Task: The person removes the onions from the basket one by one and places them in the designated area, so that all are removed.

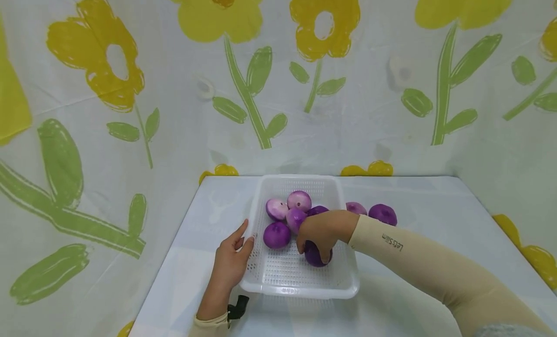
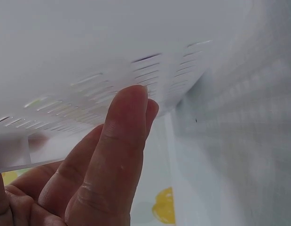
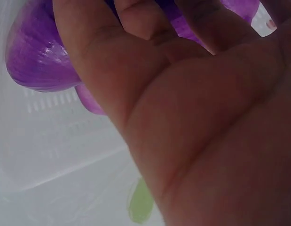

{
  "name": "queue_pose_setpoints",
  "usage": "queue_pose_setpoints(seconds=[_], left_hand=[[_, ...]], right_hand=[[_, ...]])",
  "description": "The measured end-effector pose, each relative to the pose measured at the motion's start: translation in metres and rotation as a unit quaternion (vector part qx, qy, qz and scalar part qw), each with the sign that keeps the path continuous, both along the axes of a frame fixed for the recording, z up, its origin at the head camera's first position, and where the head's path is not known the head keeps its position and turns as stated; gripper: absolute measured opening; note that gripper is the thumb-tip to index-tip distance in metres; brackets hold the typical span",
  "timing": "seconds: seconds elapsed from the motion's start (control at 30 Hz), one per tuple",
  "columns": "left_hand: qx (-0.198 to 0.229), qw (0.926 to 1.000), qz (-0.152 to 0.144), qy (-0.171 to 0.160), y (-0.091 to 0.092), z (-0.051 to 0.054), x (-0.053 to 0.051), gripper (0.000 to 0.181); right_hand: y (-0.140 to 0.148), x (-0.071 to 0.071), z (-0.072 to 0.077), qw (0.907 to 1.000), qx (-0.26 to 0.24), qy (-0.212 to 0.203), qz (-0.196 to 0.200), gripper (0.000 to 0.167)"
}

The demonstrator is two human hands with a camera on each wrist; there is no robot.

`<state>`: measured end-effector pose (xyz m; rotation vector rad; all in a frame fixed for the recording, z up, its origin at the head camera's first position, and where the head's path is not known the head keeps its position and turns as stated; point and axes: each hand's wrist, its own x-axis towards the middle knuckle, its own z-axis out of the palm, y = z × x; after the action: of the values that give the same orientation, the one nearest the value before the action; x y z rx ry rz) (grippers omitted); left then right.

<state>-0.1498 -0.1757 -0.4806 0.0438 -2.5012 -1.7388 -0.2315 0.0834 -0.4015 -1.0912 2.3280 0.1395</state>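
Note:
A white perforated plastic basket stands on the table, with several peeled purple onions inside. My right hand reaches over its right wall and grips a dark purple onion near the basket's front right. In the right wrist view the palm hides most of that onion; another glossy onion shows beside the fingers. At the basket's left side, my left hand rests with extended fingers against the outer wall. The left wrist view has a fingertip touching the slotted wall.
To the right of the basket, a purple onion and a paler one lie on the white table, partly behind the right arm. Flower-printed cloth surrounds the table at the back and sides.

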Motion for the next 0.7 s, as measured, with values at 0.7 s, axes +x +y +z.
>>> queue_pose_setpoints(seconds=[0.7], left_hand=[[-0.005, 1.0000, 0.005, -0.003, 0.0009, -0.0001, -0.0006, 0.056]], right_hand=[[0.0105, -0.0059, 0.0070, 0.9982, -0.047, -0.013, -0.035, 0.067]])
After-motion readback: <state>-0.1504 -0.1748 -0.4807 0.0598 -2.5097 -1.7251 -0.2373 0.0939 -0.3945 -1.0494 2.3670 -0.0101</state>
